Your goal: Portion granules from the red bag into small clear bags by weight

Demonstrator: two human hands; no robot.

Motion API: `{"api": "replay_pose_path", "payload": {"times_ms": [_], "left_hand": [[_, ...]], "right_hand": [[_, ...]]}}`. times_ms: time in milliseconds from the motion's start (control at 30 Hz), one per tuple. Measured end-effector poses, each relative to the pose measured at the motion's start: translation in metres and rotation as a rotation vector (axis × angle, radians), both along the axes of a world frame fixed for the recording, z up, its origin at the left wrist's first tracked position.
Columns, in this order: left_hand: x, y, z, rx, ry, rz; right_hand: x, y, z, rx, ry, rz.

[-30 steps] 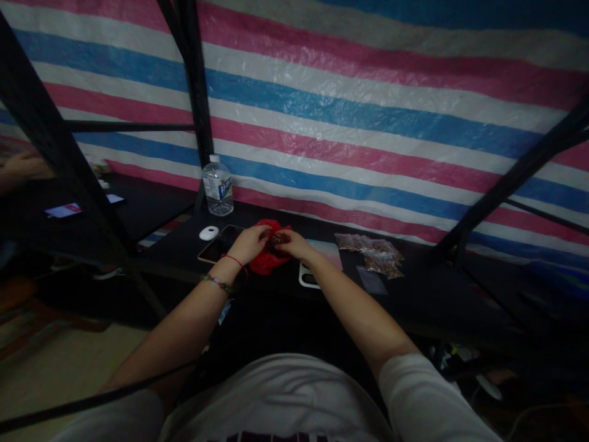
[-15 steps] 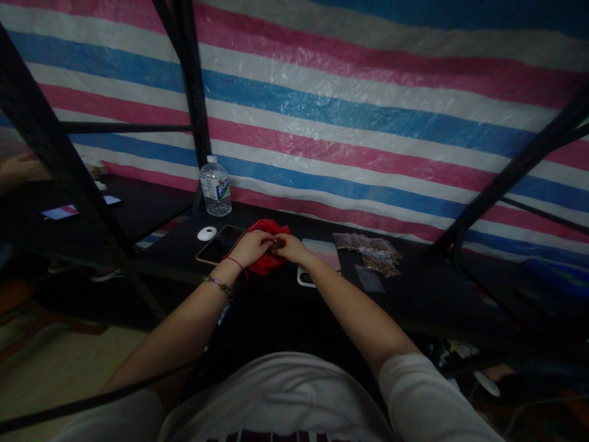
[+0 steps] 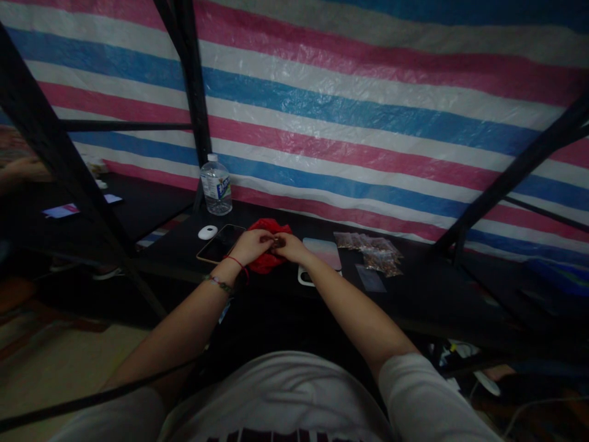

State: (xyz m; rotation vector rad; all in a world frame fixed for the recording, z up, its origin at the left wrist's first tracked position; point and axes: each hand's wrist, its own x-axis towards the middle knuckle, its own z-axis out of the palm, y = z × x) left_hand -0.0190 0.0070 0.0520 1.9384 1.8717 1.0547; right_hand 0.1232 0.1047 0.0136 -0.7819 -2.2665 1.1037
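Over a crumpled red plastic bag (image 3: 267, 265) on the black table, my left hand (image 3: 252, 245) and my right hand (image 3: 291, 248) meet at the fingertips. The fingers of both are bent and closed around small brownish bits (image 3: 277, 243), too dark and small to name. Just left of the bag lies a dark-screened phone (image 3: 219, 244). A pale pink-and-blue phone case (image 3: 322, 253) lies beside my right wrist. Farther right are several small clear bags (image 3: 380, 255) filled with brownish pieces, and a flat clear bag (image 3: 370, 279) in front of them.
A clear plastic bottle (image 3: 216, 185) stands at the back left, near a black metal post (image 3: 196, 104). A white rounded case (image 3: 208, 232) sits in front of it. Striped sheeting (image 3: 350, 123) hangs behind the table. Another person's hand (image 3: 25, 169) shows at the far left.
My hands stay together over the red bag with only slight finger movement. The whole view has shifted very slightly.
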Motion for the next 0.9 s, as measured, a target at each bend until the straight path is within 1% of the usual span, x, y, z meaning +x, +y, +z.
{"api": "replay_pose_path", "payload": {"times_ms": [67, 167, 233, 300, 400, 467, 533, 600, 733, 900], "left_hand": [[0.000, 0.000, 0.001, 0.011, -0.023, 0.038], [-0.002, 0.000, 0.002, 0.085, -0.022, 0.127], [-0.005, 0.001, 0.002, 0.134, 0.010, 0.177], [-0.008, 0.003, -0.001, 0.144, 0.080, 0.180], [-0.009, 0.005, -0.004, 0.117, 0.202, 0.122], [-0.007, 0.005, -0.005, 0.124, 0.240, 0.096], [-0.004, 0.004, -0.004, 0.165, 0.233, 0.087], [0.001, 0.002, -0.001, 0.204, 0.210, 0.048], [0.009, -0.001, 0.002, 0.203, 0.237, -0.079], [0.011, 0.000, 0.001, 0.218, 0.226, -0.157]], "right_hand": [[0.000, 0.000, 0.000, -0.016, 0.016, -0.025], [0.000, -0.001, 0.000, -0.051, 0.058, -0.047], [0.002, -0.001, 0.001, -0.032, 0.092, -0.074], [0.004, -0.001, 0.004, 0.004, 0.125, -0.120], [0.008, -0.002, 0.008, 0.027, 0.138, -0.161], [0.011, -0.003, 0.009, 0.027, 0.140, -0.176], [0.013, -0.004, 0.010, 0.031, 0.130, -0.189], [0.013, -0.006, 0.010, 0.036, 0.100, -0.179], [0.010, -0.013, 0.012, 0.068, 0.073, -0.158], [0.007, -0.017, 0.016, 0.048, 0.077, -0.215]]}}
